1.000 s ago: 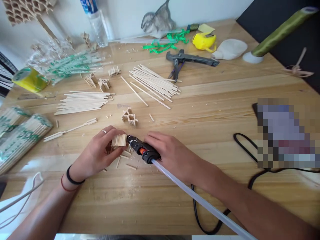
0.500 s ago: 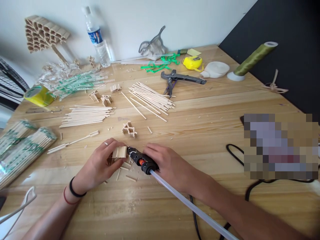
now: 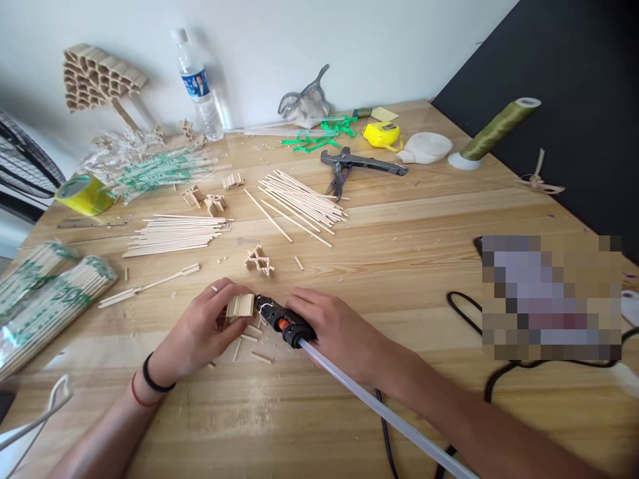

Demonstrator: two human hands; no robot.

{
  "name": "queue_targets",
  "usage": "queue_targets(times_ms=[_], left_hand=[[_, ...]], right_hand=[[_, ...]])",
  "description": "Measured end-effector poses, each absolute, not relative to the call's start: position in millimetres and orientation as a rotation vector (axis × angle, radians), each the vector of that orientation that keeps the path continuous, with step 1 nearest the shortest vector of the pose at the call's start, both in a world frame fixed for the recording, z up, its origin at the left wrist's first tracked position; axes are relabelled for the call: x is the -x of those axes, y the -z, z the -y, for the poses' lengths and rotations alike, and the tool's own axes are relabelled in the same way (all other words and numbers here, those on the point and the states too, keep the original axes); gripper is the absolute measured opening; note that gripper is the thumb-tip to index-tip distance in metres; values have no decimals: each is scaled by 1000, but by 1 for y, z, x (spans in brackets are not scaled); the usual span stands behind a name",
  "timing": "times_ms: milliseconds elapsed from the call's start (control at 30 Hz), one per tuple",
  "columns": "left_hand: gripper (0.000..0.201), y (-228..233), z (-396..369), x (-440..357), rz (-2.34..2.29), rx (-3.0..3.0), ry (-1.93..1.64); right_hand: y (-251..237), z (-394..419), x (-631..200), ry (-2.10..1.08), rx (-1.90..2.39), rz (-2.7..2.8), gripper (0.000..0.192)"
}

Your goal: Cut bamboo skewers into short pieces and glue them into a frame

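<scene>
Between its thumb and fingers, my left hand (image 3: 200, 326) pinches a small block of short wooden sticks (image 3: 241, 305) set side by side. My right hand (image 3: 329, 326) is wrapped round a black hot glue gun (image 3: 282, 319), whose nozzle meets the block's right edge; whether they touch I cannot tell. A long translucent glue stick (image 3: 379, 402) runs out of the gun's back toward the lower right. Cut stick pieces (image 3: 261, 358) lie under my hands. Just beyond them stands a zigzag stick piece (image 3: 259, 261).
Loose sticks lie in two piles, one left (image 3: 177, 234) and one centre (image 3: 302, 203). Behind are a cutter tool (image 3: 364, 161), a yellow tape measure (image 3: 382, 135) and a water bottle (image 3: 200, 90). Packaged sticks (image 3: 64, 299) lie left; a black cable (image 3: 489, 379) loops at right.
The camera view has shifted slightly, so the background sits a little lower. Both hands keep their hold, and the glue gun's nozzle stays at the block's edge.
</scene>
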State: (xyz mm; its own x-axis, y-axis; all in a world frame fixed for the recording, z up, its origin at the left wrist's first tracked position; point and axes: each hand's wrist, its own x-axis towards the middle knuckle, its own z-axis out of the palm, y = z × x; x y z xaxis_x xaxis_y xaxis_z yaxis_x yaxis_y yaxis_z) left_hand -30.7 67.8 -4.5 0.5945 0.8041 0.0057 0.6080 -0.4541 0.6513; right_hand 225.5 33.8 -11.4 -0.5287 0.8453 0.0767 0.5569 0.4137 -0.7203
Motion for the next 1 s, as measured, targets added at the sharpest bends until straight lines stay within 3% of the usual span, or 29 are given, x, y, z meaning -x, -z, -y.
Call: queue_targets(times_ms=[1000], left_hand=[[26, 7, -67, 31, -1113, -2185, -411]], right_hand=[[20, -35, -226, -945, 1153, 2193, 20]])
